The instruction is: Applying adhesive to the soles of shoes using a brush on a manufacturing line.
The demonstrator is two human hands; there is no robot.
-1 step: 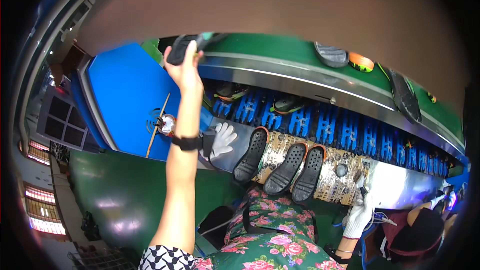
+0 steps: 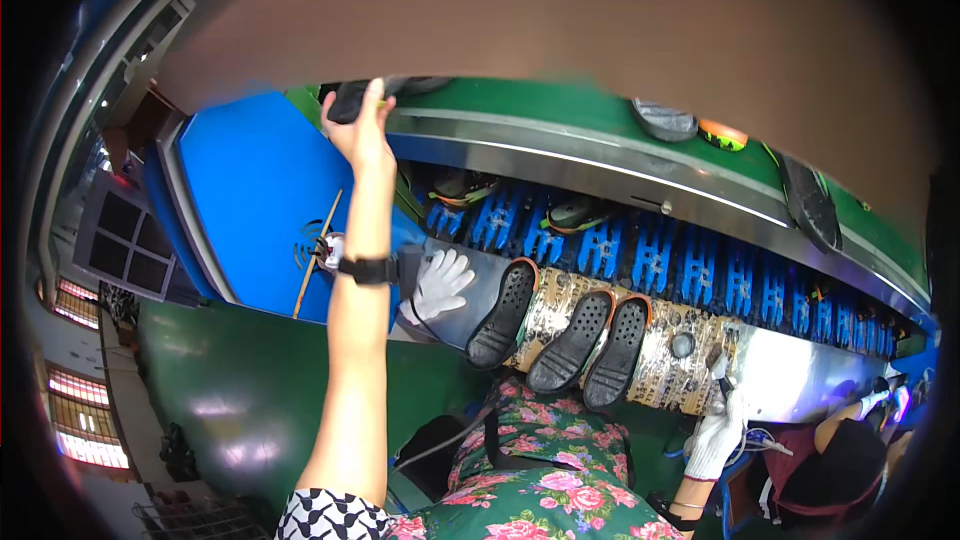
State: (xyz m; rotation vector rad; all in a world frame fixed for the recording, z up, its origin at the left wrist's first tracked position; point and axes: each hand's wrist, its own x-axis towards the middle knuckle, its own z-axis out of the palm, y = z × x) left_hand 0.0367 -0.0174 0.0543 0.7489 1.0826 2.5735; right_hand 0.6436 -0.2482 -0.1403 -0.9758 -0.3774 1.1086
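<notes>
My bare left hand (image 2: 361, 135) reaches far forward at the left end of the green conveyor belt (image 2: 560, 110). Its thumb and fingers grip a black shoe sole (image 2: 346, 103), partly hidden by a blurred brown shape. In a white knit glove, my right hand (image 2: 718, 432) is low at the right, closed around a small brush (image 2: 720, 370) beside the cardboard-covered ledge. Three black soles with orange edges lie before me: a left one (image 2: 503, 315), a middle one (image 2: 571, 342) and a right one (image 2: 617, 353). A small round dish (image 2: 683, 345) sits near the brush.
A blue panel (image 2: 250, 190) with a thin stick (image 2: 318, 255) is at the left. An empty white glove (image 2: 440, 285) lies on the metal ledge. Behind the soles runs a row of blue holders (image 2: 653, 260). More soles (image 2: 810, 198) ride the belt. Another person (image 2: 830, 465) works at right.
My left hand has shifted slightly left with the black sole in its grip. The view has moved a little; my right hand stays about where it was with the brush.
</notes>
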